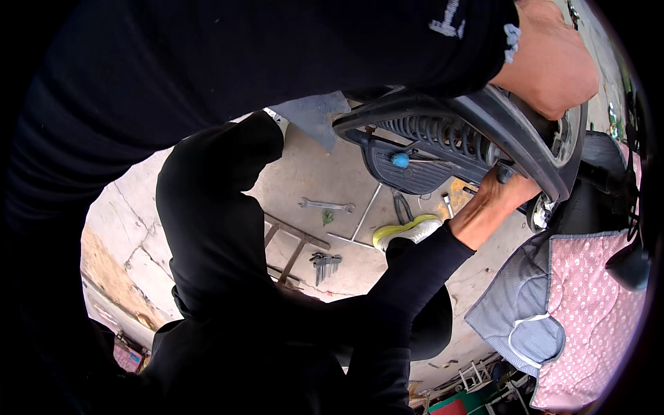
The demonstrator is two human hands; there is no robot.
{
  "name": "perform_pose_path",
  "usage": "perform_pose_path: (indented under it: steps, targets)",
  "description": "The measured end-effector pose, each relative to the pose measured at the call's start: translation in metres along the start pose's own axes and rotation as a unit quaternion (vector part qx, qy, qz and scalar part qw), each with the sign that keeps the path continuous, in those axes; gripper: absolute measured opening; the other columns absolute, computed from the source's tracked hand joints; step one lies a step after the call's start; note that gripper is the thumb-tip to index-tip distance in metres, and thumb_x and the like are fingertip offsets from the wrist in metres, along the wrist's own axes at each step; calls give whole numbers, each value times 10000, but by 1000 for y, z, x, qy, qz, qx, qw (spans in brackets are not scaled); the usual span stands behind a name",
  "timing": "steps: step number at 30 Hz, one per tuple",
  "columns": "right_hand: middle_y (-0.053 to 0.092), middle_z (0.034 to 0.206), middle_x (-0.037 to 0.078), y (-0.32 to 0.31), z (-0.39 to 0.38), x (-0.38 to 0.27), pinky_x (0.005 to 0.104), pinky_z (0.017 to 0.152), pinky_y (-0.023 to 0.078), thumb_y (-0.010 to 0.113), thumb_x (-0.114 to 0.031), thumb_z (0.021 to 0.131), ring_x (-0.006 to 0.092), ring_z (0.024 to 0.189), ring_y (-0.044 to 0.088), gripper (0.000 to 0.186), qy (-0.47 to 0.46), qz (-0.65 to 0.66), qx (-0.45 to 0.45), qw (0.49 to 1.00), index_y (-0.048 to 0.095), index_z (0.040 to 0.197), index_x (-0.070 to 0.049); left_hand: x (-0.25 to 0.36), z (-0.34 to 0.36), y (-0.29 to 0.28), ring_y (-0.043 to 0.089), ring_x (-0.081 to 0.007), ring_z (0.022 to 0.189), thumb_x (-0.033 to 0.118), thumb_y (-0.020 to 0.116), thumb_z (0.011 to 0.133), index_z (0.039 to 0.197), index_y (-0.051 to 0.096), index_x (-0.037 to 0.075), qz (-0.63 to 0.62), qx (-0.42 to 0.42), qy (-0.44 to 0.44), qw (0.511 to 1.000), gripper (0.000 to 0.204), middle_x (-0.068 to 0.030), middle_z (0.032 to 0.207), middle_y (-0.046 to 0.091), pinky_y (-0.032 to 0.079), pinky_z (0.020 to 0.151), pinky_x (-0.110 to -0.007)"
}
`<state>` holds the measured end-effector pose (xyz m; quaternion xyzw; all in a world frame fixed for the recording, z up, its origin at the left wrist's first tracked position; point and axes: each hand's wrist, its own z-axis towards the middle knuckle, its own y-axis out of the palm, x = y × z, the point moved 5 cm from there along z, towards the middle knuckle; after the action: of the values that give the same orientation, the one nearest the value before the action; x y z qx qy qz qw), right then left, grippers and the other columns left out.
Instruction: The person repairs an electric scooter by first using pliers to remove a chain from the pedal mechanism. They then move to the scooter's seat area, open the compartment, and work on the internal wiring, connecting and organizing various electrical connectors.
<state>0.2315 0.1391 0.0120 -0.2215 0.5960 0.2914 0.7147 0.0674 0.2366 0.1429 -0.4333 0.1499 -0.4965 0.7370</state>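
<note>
A dark plastic scooter body [477, 114] with a black coil spring shock absorber [443, 131] fills the upper right. My left arm arches over the top, and my left hand [550, 66] is bent down against the outer side of the body; its fingers are hidden. From below, my right hand [508, 190] reaches in under the panel beside the lower end of the spring. Its fingers are curled at a small dark part that I cannot make out. A screwdriver with a blue handle [400, 160] lies on the ribbed black footboard [408, 176].
On the concrete floor lie an open-end wrench [326, 205], a T-handle wrench [361, 223], a hex key set [325, 265] and a metal frame [299, 243]. My white and yellow shoe [411, 232] stands close by. A pink and grey quilted cover [588, 297] hangs at the right.
</note>
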Motion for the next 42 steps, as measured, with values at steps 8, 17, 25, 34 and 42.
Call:
perform_pose_path:
  steps: [8, 17, 25, 34, 42]
  targets:
    - [668, 1110, 89, -13, -3, 23, 412, 857, 549, 668, -195, 936, 209, 970, 664, 325, 97, 114, -39, 988, 585, 1217, -55, -9, 9, 13, 692, -338, 858, 171, 714, 687, 741, 751, 32, -82, 13, 6, 996, 153, -180, 786, 706, 505, 791, -430]
    - [635, 1187, 108, -11, -1, 29, 438, 932, 536, 650, -329, 957, 243, 1059, 638, 407, 134, 160, -42, 977, 565, 1252, -62, -1, 13, 15, 695, -345, 861, 165, 720, 680, 745, 748, 21, -97, 13, 3, 995, 161, -192, 793, 706, 514, 796, -428]
    - [648, 1155, 122, 6, -4, 28, 445, 904, 555, 642, -291, 954, 252, 1000, 655, 353, 203, 181, -2, 962, 592, 1201, -44, -6, 4, 9, 699, -351, 865, 160, 725, 674, 749, 745, 11, -80, -2, -22, 997, 169, -202, 799, 706, 522, 801, -426]
    - [672, 1097, 112, 9, -10, 3, 399, 831, 552, 668, -297, 919, 220, 966, 659, 366, 140, 83, -7, 987, 615, 1178, -43, -12, 1, 9, 702, -358, 868, 155, 731, 667, 753, 742, -1, -97, -5, -31, 995, 178, -213, 806, 706, 531, 807, -423]
    - [684, 1012, 130, 2, 14, 21, 391, 812, 557, 675, -134, 900, 222, 931, 662, 289, 208, 163, -5, 965, 610, 1152, -9, -15, 8, -1, 705, -364, 872, 150, 736, 660, 756, 740, -11, -92, -41, -51, 994, 187, -223, 812, 706, 539, 812, -421]
